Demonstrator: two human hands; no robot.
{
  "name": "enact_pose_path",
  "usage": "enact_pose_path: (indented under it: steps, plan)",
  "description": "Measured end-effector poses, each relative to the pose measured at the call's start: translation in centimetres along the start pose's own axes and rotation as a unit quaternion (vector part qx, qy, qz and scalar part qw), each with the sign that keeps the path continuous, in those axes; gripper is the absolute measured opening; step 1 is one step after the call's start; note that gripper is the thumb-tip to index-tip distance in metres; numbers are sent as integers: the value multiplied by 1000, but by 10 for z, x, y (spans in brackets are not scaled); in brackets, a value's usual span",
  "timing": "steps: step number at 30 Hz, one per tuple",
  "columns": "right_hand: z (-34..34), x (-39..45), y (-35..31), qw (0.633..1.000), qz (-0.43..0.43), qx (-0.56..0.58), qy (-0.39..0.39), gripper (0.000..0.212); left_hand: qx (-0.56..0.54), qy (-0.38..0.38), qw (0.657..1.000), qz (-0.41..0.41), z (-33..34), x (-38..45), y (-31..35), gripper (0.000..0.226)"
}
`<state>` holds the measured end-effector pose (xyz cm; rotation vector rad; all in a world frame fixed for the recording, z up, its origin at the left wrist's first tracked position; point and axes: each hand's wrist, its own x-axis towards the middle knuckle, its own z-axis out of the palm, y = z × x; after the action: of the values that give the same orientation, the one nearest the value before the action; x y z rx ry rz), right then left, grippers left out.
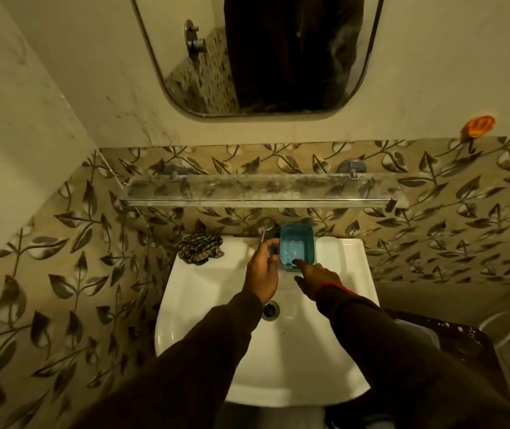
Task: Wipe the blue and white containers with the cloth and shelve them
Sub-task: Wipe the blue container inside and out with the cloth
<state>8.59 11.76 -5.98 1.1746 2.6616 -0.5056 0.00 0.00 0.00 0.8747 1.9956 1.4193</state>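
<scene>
Blue container [296, 247] sits on the sink [204, 305] back ledge beside the tap [265, 230]; light rigid plastic, likely wet-slick, best taken by its rim. Right hand [317, 275] touches its near edge, fingers open, holding nothing. Left hand [263, 274] curls loosely near the tap, grip unclear. Cloth [199, 247] lies bunched at the ledge's left. White container possibly behind the blue one. Shelf [257, 190] above.

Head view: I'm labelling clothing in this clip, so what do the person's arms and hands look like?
Both arms wear long, dark brown sleeves down to the wrists. A thin red band edges the right hand at its cuff. The left hand is bare, as is the right: no gloves or rings visible.
</scene>
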Motion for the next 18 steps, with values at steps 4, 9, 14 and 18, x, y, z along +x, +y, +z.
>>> enact_pose_path:
  steps: [4,9,14,18]
  plan:
    - [3,2,-6,999,15,10,42,37,-18,16,1000,-11,-3,0,-4,34]
    - [-4,-10,-3,998,9,11,66,29,-45,31,998,-16,-5,0,-7,31]
    - [-13,-61,14,991,-27,60,117,22,-68,61,996,-20,-1,-15,-14,31]
    - [-23,-108,20,970,-87,127,188,19,-172,98,974,-110,1,-32,-12,34]
